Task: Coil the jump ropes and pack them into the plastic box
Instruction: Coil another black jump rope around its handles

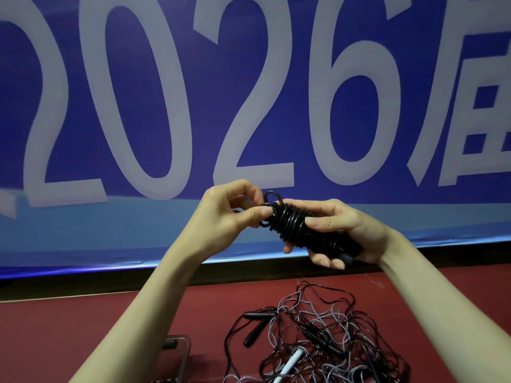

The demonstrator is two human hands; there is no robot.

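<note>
I hold a black jump rope (296, 223) up in front of me, its cord wound tightly round its handles into a thick bundle. My right hand (340, 230) grips the bundle from the right, thumb on top and fingers underneath. My left hand (235, 214) pinches the loose end loop of the cord at the bundle's upper left end. Below, a tangled pile of black and grey jump ropes (318, 341) lies on the red floor, with black handles (255, 327) and a white handle (290, 363) showing. A corner of the clear plastic box (179, 349) shows at the bottom, partly behind my left forearm.
A large blue banner (249, 106) with white numerals fills the background and reaches down to a dark strip above the red floor (69, 327). The rope pile lies right of the box corner.
</note>
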